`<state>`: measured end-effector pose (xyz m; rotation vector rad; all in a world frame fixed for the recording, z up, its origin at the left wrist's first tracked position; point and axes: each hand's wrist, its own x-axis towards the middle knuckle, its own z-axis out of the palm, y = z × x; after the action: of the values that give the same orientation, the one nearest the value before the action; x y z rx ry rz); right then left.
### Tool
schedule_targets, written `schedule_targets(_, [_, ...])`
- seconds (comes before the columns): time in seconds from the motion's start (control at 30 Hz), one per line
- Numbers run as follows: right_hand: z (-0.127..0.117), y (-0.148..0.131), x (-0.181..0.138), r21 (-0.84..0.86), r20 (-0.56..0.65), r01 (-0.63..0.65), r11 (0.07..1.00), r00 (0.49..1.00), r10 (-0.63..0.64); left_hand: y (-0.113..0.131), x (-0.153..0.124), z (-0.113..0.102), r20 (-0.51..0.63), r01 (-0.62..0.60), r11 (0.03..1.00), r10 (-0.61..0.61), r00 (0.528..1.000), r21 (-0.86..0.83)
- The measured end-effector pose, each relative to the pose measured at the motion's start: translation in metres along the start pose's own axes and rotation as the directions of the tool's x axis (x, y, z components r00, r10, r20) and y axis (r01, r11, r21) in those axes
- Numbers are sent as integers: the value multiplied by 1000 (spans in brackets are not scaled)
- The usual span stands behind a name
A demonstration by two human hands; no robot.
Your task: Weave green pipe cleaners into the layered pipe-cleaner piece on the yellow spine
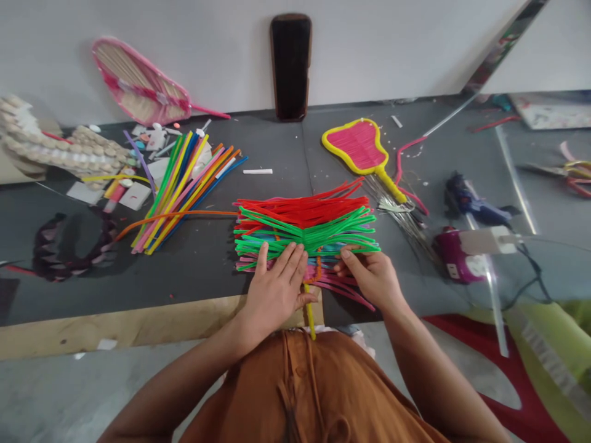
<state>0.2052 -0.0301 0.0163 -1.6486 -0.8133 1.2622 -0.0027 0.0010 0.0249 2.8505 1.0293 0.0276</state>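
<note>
A layered bundle of fuzzy pipe cleaners lies crosswise at the table's front edge. Red pipe cleaners (300,212) form its far side, and green pipe cleaners (307,235) bend in a shallow V over the nearer part. Pink and light blue ones show beneath. My left hand (277,286) rests flat on the near middle of the bundle, fingers stretched over the green strands. At the right end, my right hand (372,274) pinches a green tip between thumb and fingers. A twisted orange pipe cleaner (318,266) and a yellow stem (309,314) come out between the hands.
Loose coloured pipe cleaners (184,197) lie at the left, near a dark braided band (69,249). A phone (290,67) leans on the wall. Right of centre are a pink-and-yellow fan shape (357,146), thin wires (406,224), a glue gun (478,200), a purple plug adapter (455,255) and scissors (570,172).
</note>
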Motion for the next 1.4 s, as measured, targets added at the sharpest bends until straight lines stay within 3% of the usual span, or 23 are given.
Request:
schedule_targets(0.1, [-15, -3, -2, 5, -88, 44, 999, 995, -43, 0, 0, 3, 12, 12, 1000, -12, 1000, -3])
schedule_targets(0.2, [-31, -10, -7, -93, -213, 147, 985, 963, -164, 0, 0, 6, 3, 20, 1000, -20, 1000, -12])
schedule_targets(0.27, [-39, -17, -14, -243, -363, 255, 936, 871, -331, 0, 0, 8, -24, 17, 1000, -18, 1000, -21])
schedule_targets(0.33, [-38, -23, -24, -431, -430, 385, 816, 708, -560, 0, 0, 9, -53, 12, 999, -14, 999, -32])
schedule_targets(0.4, [-28, -29, -33, -562, -278, 543, 624, 586, -761, 0, -1, 9, -77, 6, 999, -9, 997, -46])
schedule_targets(0.47, [-8, -32, -37, -565, 52, 704, 431, 551, -833, 0, -1, 9, -91, -2, 998, -4, 996, -62])
schedule_targets(0.53, [16, -31, -33, -539, 374, 782, 313, 556, -742, 0, -2, 10, -92, -11, 997, 4, 996, -73])
schedule_targets(0.57, [28, -30, -29, -560, 472, 792, 243, 546, -692, 0, -2, 10, -92, -6, 997, -1, 996, -76])
schedule_targets(0.67, [49, -24, -13, -663, 597, 742, 95, 601, -530, 0, -2, 12, -80, 36, 996, -42, 996, -82])
schedule_targets(0.83, [41, -13, -6, -804, 524, 592, 46, 743, -415, 1, -1, 10, -36, 55, 995, -58, 998, -87])
schedule_targets(0.93, [31, -4, -11, -837, 493, 546, 38, 782, -380, 1, -1, 10, -51, 57, 995, -62, 997, -82])
schedule_targets(1.13, [25, 7, -13, -836, 504, 547, 40, 795, -336, 2, -4, 13, -92, 48, 998, -53, 994, -51])
schedule_targets(1.4, [19, 15, -10, -817, 526, 574, 51, 780, -338, 0, -5, 8, -62, 57, 998, -59, 996, -34])
